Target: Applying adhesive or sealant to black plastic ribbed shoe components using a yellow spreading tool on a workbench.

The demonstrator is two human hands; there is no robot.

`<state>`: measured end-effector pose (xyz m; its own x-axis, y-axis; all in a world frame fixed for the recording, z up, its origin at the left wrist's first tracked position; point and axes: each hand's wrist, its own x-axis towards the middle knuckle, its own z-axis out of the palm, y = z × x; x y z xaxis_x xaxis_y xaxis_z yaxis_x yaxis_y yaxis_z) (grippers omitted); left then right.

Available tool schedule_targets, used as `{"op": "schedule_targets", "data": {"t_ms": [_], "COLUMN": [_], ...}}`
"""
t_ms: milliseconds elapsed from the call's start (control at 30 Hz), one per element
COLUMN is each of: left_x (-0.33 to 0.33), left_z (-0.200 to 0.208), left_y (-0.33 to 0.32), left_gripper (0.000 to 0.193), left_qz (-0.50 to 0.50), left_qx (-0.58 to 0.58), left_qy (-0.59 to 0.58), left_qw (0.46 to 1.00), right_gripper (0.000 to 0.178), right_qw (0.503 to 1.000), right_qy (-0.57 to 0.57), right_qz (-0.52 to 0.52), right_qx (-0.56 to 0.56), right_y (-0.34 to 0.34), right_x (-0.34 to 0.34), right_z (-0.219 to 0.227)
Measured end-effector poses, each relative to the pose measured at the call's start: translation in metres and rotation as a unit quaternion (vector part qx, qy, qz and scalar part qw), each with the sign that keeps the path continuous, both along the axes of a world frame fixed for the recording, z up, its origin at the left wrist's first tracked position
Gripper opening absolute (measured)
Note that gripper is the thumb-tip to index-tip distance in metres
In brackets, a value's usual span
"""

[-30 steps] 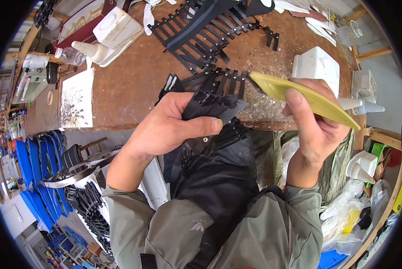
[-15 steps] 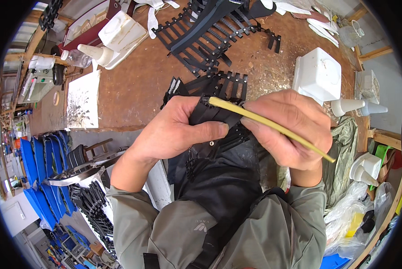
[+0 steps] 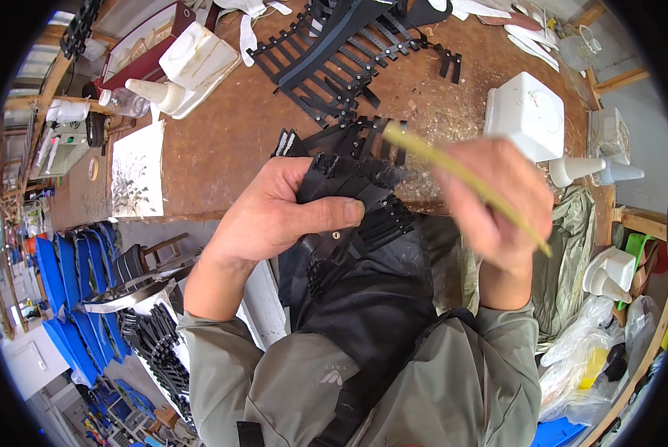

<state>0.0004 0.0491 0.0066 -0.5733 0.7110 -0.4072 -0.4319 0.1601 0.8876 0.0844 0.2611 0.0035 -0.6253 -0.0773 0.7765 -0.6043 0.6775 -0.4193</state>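
Note:
My left hand [image 3: 271, 212] is closed on a bundle of flat black strap pieces [image 3: 334, 182], its thumb pressed on top. Their upper ends look rough and dark, and a small metal rivet shows below the thumb. To the right, my right hand [image 3: 498, 197] grips a slim yellow stick [image 3: 431, 155], wider at its far end. Motion blurs both hand and stick. The wide end stands apart from the bundle, up and to its right. More black strips hang below the left hand over a black apron [image 3: 371, 287] on my lap.
On the brown table [image 3: 215, 149] lies a riveted black strap lattice [image 3: 334, 56]. White cone-spouted containers [image 3: 524, 119] stand at right and one [image 3: 196, 56] at back left. A spotted white sheet [image 3: 138, 171] lies at left. Blue panels [image 3: 70, 298] are stacked beyond the table.
My right hand has drawn the stick's wide end off the bundle, up and to the right. The left hand and the bundle have shifted slightly left, and the bundle's upper ends are now uncovered.

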Motion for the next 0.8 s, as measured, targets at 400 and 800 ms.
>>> {"op": "schedule_targets", "data": {"t_ms": [400, 800], "left_x": [0.009, -0.013], "left_z": [0.007, -0.043], "left_y": [-0.003, -0.119], "left_gripper": [0.021, 0.034], "left_qz": [-0.032, 0.268], "left_qx": [-0.011, 0.031], "left_qy": [0.044, 0.127], "left_qw": [0.998, 0.955], "right_gripper": [0.026, 0.02], "right_qw": [0.995, 0.869], "right_qy": [0.025, -0.269], "right_qz": [0.029, -0.34], "right_qx": [0.094, -0.237], "right_y": [-0.012, 0.091], "right_x": [-0.01, 0.063], "right_z": [0.008, -0.033]}}
